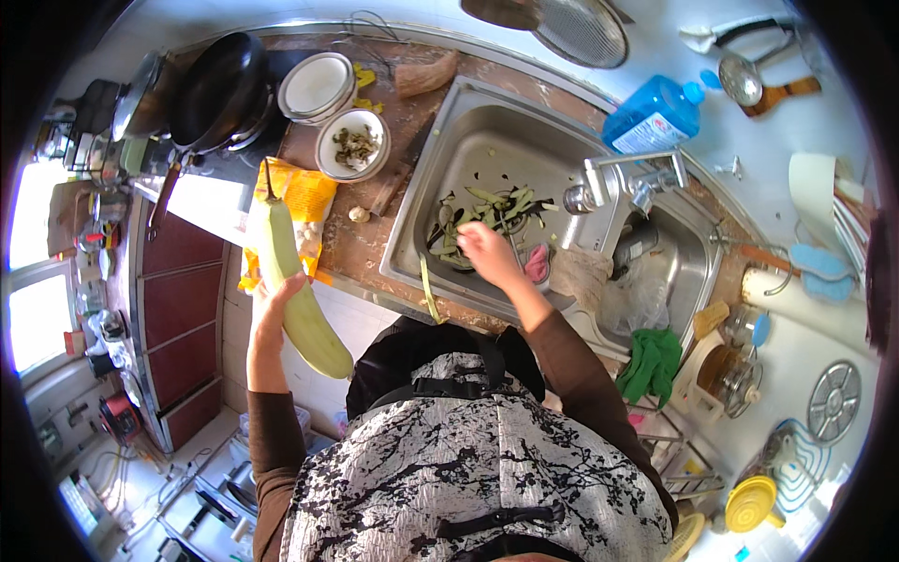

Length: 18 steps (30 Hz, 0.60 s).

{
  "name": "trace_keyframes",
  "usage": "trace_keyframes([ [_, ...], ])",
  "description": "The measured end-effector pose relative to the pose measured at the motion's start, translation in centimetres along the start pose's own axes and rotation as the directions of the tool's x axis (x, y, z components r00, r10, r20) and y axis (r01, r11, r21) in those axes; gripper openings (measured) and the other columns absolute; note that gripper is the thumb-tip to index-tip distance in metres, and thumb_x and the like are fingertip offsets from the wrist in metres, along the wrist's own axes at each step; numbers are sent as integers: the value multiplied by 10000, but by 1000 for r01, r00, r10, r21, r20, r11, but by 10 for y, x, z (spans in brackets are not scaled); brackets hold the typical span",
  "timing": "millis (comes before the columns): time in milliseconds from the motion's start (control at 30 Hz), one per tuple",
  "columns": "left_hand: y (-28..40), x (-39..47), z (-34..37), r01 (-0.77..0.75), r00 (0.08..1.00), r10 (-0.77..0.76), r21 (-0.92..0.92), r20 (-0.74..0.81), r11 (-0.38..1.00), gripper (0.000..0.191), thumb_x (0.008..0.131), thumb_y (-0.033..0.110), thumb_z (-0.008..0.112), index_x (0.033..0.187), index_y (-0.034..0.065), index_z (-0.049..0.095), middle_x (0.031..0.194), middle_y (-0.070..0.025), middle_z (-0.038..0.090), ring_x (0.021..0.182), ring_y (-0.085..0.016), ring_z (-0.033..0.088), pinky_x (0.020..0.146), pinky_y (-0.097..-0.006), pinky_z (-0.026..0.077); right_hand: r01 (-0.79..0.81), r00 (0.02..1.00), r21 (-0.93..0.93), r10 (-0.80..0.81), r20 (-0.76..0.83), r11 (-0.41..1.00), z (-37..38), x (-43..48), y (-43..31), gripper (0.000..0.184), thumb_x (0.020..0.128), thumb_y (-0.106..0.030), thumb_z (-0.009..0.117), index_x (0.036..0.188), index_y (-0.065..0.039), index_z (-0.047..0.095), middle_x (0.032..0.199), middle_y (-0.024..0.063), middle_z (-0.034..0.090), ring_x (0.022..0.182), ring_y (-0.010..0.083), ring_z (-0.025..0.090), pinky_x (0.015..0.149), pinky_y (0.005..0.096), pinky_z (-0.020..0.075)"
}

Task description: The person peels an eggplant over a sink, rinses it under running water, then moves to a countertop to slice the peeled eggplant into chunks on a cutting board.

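My left hand (270, 302) is closed around a long, pale green peeled vegetable (300, 302), which looks like an eggplant, its dark stem pointing up and away from me. Over the near left part of the steel sink basin (562, 133) is my right hand (484, 249), its fingers curled; whether it holds something small cannot be told. Dark and pale peelings (509, 207) lie on the basin floor beside it. One pale peel strip (427, 288) hangs over the sink's near edge. A pink cloth (537, 263) lies close to my right wrist.
Left of the sink, the counter holds a yellow food bag (309, 193), a bowl with dark scraps (351, 168), stacked bowls (316, 84), a cleaver (393, 186) and a root piece (425, 74). The faucet (597, 186) stands over the sink. A green cloth (650, 362) drapes over the right edge.
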<state>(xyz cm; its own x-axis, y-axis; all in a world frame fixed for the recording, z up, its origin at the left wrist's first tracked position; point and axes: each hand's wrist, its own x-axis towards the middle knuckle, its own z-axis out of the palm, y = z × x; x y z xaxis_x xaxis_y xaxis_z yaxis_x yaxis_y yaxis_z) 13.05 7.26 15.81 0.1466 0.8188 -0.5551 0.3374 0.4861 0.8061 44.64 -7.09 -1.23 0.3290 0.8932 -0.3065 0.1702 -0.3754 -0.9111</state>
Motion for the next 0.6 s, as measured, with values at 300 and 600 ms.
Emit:
trace_keyframes([
  [300,-24,-18,-14,-154,981,183,310,-66,938,568,636,342,829,1067,19,652,875,-65,687,772,-169,659,730,-323,524,-139,981,-750,-13,-193,647,91,121,-94,600,861,-580,564,1007,1,589,868,164,703,815,290,693,942,502,397],
  [600,-8,-20,5,-64,983,151,566,-107,822,652,614,448,788,1114,52,651,922,-150,711,839,-275,698,795,-371,544,-316,949,-624,225,-222,715,99,139,-106,491,760,-487,627,902,-24,703,919,181,710,849,336,688,846,472,472],
])
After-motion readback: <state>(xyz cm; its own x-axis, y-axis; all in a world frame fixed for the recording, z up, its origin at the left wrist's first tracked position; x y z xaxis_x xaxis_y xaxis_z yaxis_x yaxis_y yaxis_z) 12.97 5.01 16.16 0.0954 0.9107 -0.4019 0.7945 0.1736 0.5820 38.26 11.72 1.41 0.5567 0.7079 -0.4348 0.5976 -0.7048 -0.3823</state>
